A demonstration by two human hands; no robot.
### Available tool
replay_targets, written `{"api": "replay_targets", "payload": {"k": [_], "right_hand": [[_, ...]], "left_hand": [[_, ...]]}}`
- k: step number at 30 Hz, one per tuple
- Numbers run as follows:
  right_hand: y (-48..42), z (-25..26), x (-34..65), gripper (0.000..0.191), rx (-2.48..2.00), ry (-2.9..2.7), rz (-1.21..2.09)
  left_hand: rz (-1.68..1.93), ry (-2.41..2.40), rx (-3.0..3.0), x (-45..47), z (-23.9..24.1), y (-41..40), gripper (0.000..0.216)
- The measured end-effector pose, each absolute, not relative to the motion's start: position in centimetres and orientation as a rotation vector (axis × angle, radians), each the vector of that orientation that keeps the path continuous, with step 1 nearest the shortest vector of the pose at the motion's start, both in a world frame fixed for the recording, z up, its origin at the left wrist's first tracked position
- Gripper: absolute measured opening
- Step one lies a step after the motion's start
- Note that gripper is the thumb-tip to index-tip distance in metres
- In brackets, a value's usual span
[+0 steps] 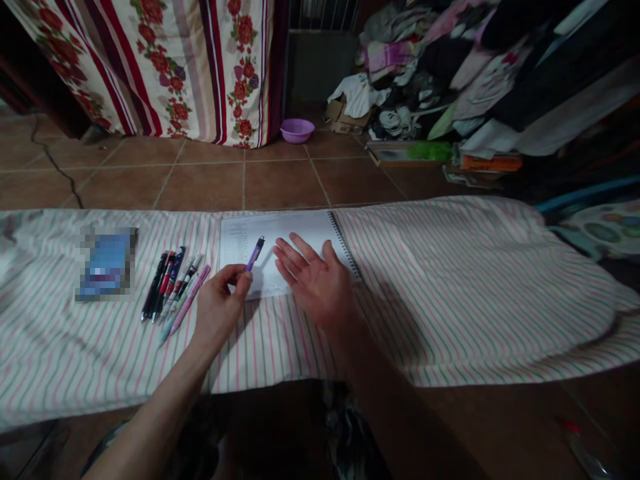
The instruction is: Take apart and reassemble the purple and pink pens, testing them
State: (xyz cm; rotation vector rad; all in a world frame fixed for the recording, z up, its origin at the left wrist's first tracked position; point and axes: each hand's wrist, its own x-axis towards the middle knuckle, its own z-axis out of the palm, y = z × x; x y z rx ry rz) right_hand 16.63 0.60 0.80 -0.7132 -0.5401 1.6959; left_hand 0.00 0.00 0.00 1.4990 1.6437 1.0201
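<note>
My left hand point(223, 303) is closed on a purple pen point(255, 253), its tip pointing up and away over a spiral notebook point(300, 230). My right hand point(313, 277) lies flat and open on the notebook's white page, fingers spread toward the left. The notebook rests on a striped cloth point(450, 287) that covers a low surface. To the left of my left hand, a row of several pens point(173, 287) lies on the cloth.
A blurred blue item point(107, 263) lies at the left of the cloth. Beyond is a tiled floor point(200, 180), a floral curtain point(165, 67), a purple bowl point(297, 130) and a heap of clothes point(450, 73) at the right.
</note>
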Motion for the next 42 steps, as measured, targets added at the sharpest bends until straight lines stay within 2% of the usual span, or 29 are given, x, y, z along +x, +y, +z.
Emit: {"api": "replay_targets", "payload": {"k": [5,13,18,26,35,39,42], "right_hand": [[0.6,0.6,16.8,0.056,-0.478,-0.446,1.795],[0.6,0.9,15.5,0.054,-0.540,-0.431,1.843],[0.5,0.7,14.4,0.043,-0.664,-0.497,1.795],[0.5,-0.8,13.0,0.023,-0.864,-0.689,1.518],[0.7,-0.8,13.4,0.015,-0.900,-0.501,1.497],[0.9,-0.8,13.8,0.018,-0.900,-0.339,1.501],[0.9,-0.7,14.0,0.019,-0.929,-0.331,1.501]], "left_hand": [[1.178,1.347,0.985,-0.4,0.1,-0.2,0.020],[1.138,1.174,0.649,-0.7,0.7,-0.6,0.025],[1.088,1.116,0.644,-0.1,1.3,-0.6,0.025],[1.075,1.123,0.928,0.8,1.5,-1.0,0.020],[0.990,1.111,0.980,-0.3,1.6,-1.3,0.024],[0.987,1.070,0.898,-0.9,2.0,-0.8,0.033],[0.908,1.086,0.982,-0.9,2.1,-0.6,0.028]]}}
